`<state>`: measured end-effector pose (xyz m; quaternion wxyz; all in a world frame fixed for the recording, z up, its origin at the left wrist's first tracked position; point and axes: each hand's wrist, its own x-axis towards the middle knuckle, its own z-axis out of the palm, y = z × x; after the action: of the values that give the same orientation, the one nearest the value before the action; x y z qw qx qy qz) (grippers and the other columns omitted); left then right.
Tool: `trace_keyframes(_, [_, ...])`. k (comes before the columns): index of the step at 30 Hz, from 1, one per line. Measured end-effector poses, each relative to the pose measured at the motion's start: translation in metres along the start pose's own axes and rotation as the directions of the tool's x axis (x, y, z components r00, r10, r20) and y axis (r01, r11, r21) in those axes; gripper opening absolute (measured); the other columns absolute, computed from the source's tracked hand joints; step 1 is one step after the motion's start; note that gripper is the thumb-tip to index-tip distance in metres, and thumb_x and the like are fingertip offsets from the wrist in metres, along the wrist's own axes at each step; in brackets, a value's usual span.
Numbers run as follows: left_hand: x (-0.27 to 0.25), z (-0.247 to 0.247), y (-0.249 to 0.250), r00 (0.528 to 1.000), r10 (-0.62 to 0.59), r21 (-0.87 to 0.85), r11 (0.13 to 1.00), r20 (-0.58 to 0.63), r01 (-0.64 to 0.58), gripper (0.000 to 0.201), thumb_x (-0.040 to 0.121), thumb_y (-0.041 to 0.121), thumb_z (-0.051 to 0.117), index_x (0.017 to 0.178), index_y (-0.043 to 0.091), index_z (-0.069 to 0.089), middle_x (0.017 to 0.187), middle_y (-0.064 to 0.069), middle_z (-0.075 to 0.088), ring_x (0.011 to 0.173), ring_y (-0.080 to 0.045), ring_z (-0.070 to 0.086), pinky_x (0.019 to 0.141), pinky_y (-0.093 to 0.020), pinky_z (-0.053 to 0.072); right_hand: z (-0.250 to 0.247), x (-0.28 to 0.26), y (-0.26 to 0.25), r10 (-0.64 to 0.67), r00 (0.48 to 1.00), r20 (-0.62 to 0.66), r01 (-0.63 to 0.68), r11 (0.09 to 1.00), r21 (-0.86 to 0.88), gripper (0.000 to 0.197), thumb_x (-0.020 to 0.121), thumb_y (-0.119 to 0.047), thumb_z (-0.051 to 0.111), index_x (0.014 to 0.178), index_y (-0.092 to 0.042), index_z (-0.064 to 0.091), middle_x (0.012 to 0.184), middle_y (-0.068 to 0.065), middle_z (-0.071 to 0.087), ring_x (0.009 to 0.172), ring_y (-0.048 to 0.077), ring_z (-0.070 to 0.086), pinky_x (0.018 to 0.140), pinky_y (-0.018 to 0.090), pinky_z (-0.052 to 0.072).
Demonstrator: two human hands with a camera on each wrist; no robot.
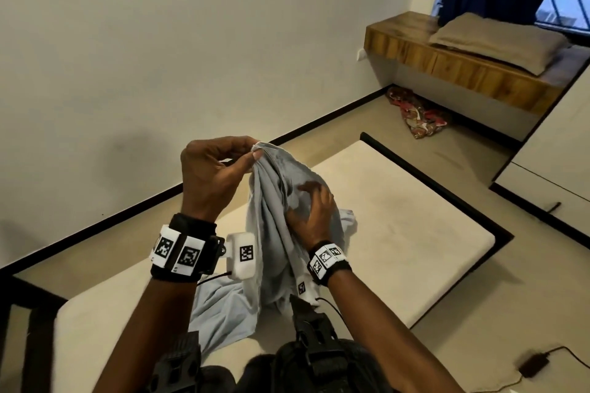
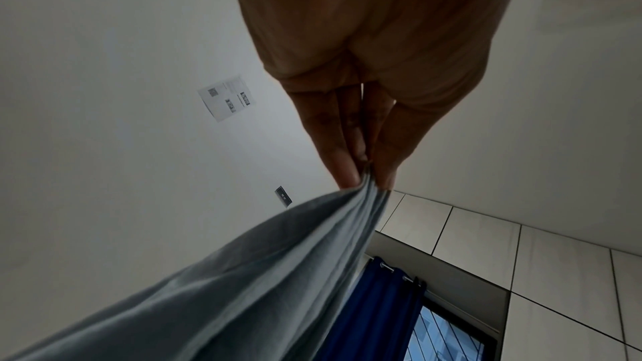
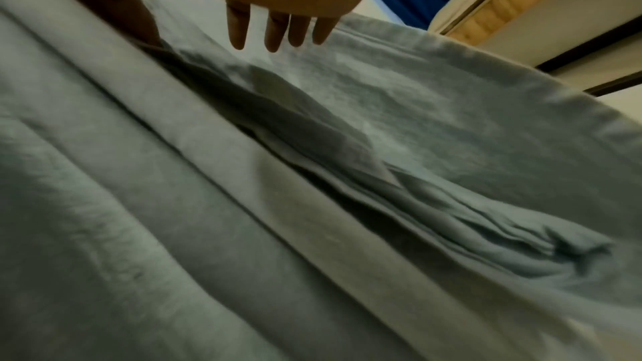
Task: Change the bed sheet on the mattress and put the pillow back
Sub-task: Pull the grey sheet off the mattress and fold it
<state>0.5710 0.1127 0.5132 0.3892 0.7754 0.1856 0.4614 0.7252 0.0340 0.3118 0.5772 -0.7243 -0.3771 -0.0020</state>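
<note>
The bare mattress [image 1: 399, 217] lies open to the right and far side of the bunched grey sheet [image 1: 274, 233], which hangs from the left hand [image 1: 210, 175] and piles on the near-middle of the bed — the main thing in the way there. The right hand [image 1: 311, 214] lies flat against its folds. A strip of floor [image 1: 351, 124] runs free between the bed's far end and the wall. Farther right, a patterned cloth [image 1: 415, 112] lies on the floor under the wooden bench [image 1: 447, 64], which carries the pillow [image 1: 498, 40]. A black adapter [image 1: 533, 365] and its cable lie on the near-right floor.
</note>
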Motion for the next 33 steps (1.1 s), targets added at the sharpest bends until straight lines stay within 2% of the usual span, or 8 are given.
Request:
trace_keyframes(3, [-0.004,-0.003,0.001,1.0,0.011,0.014,1.0,-0.002,-0.011,0.013,0.088,0.019,0.081,0.094,0.007,0.08,0.088,-0.004,0.078,0.077,-0.022,0.075,0.07,-0.051,0.063,0.006,0.003,-0.012,-0.003,1.0,-0.011,0.003,1.0,0.005,0.045,0.074,-0.047,0.076,0.111,-0.025,0.061,0.114,-0.003,0.057,0.108,0.02,0.052,0.094,0.045,0.044])
trace_keyframes(8, [-0.006,-0.008,0.003,1.0,0.024,0.033,0.999,-0.009,-0.023,0.015,0.088,0.018,0.081,0.096,0.006,0.079,0.089,-0.005,0.078,0.079,-0.022,0.075,0.069,-0.049,0.063,0.009,0.007,-0.034,-0.078,0.995,-0.062,0.081,0.995,0.053,0.038,0.086,-0.048,0.056,0.102,-0.015,0.065,0.099,0.004,0.066,0.095,0.019,0.052,0.088,0.05,0.047])
trace_keyframes(12, [-0.008,-0.012,0.001,1.0,0.013,0.026,1.0,-0.014,-0.013,0.015,0.087,0.017,0.081,0.096,0.005,0.079,0.088,-0.006,0.078,0.077,-0.023,0.075,0.068,-0.05,0.063,0.006,0.011,-0.058,-0.156,0.987,-0.041,0.161,0.973,0.163,0.035,0.09,-0.044,0.058,0.106,-0.014,0.064,0.103,0.002,0.067,0.096,0.02,0.057,0.085,0.045,0.049])
trace_keyframes(15, [-0.011,-0.011,0.0,1.0,0.011,0.024,1.0,-0.012,-0.011,0.015,0.088,0.016,0.081,0.097,0.004,0.079,0.088,-0.006,0.078,0.078,-0.022,0.075,0.069,-0.05,0.063,0.004,0.021,-0.071,-0.103,0.989,-0.108,0.124,0.968,0.216,0.03,0.094,-0.043,0.056,0.099,-0.014,0.064,0.093,0.001,0.066,0.086,0.021,0.058,0.076,0.045,0.051])
trace_keyframes(18, [-0.013,-0.011,0.0,1.0,0.024,0.032,0.999,-0.016,-0.023,0.015,0.088,0.015,0.08,0.098,0.004,0.079,0.09,-0.005,0.078,0.079,-0.02,0.075,0.07,-0.048,0.063,0.002,0.029,-0.072,-0.117,0.984,-0.137,0.14,0.974,0.177,0.016,0.095,-0.028,0.057,0.093,-0.013,0.062,0.086,0.0,0.064,0.08,0.022,0.057,0.071,0.047,0.051])
trace_keyframes(25, [-0.01,-0.017,-0.001,0.999,0.034,0.034,0.999,-0.028,-0.033,0.017,0.088,0.016,0.08,0.1,0.004,0.078,0.092,-0.007,0.078,0.083,-0.024,0.076,0.071,-0.05,0.063,-0.001,0.012,-0.054,-0.187,0.982,-0.008,0.187,0.972,0.145,0.021,0.094,-0.033,0.064,0.094,-0.012,0.063,0.087,0.002,0.064,0.082,0.021,0.057,0.07,0.04,0.05])
trace_keyframes(28, [-0.012,-0.017,0.0,0.999,0.02,0.026,0.999,-0.033,-0.019,0.018,0.088,0.017,0.08,0.099,0.003,0.078,0.092,-0.008,0.078,0.082,-0.025,0.076,0.071,-0.05,0.063,0.003,0.006,-0.043,-0.124,0.992,-0.026,0.125,0.991,0.04,0.009,0.086,-0.019,0.065,0.089,-0.011,0.063,0.085,0.004,0.063,0.081,0.022,0.055,0.068,0.036,0.049])
trace_keyframes(33, [-0.015,-0.02,0.004,0.998,0.025,0.032,0.999,-0.056,-0.023,0.019,0.088,0.016,0.08,0.101,0.002,0.078,0.093,-0.009,0.078,0.083,-0.025,0.076,0.072,-0.049,0.063,0.003,0.011,-0.013,0.11,0.994,-0.02,-0.111,0.992,-0.058,0.01,0.08,-0.019,0.065,0.075,-0.017,0.058,0.079,0.003,0.063,0.077,0.024,0.057,0.064,0.028,0.039])
